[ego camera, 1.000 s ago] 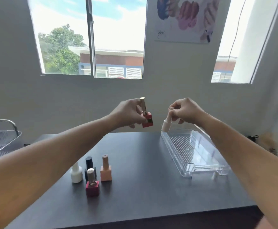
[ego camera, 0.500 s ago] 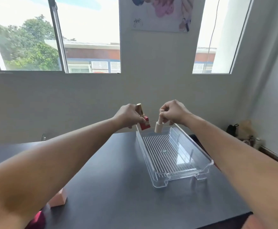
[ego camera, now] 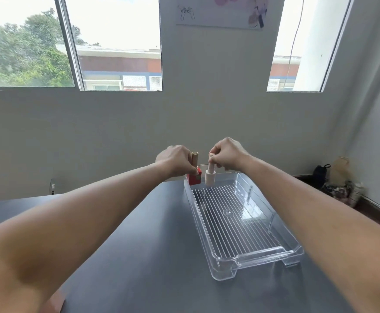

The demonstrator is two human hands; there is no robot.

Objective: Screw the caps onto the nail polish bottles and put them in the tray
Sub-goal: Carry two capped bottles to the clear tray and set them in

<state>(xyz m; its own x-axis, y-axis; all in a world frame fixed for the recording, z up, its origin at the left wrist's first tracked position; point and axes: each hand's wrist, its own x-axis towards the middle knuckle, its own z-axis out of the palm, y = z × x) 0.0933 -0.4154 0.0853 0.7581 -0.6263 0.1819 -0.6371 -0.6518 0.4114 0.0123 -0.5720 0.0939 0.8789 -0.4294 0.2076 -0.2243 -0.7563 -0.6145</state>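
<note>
A: Head view, the only one. Where are the bottles?

B: Both at the far end of the tray (ego camera: pixel 241 260), side by side. The left hand (ego camera: pixel 175 160) is clamped on the red bottle (ego camera: pixel 194 179), fingers around its gold cap (ego camera: pixel 195 158). The right hand (ego camera: pixel 227 153) is pinched on the top of the white bottle (ego camera: pixel 209 177).

A: Are they set down yet?

B: Looks like it, or nearly. The bases sit at the level of the ribbed floor, but I can't tell whether they are in full contact. Neither hand has let go.

A: And the caps?

B: Both on. How tightly, I can't tell.

A: How would you expect these to handle?

B: Small and light, likely glass, so stiff, smooth and breakable if dropped on the table (ego camera: pixel 150 256). Tall caps over short bodies make them tippy, more so on a ribbed floor.

A: Where is the best hold?

B: By the cap for lowering in, as both hands do here; by the body if a cap needs another turn.

A: Any risk?

B: They stand close together, so a finger pulling away from one could knock the other. I'd release straight upward, one hand at a time.
</note>
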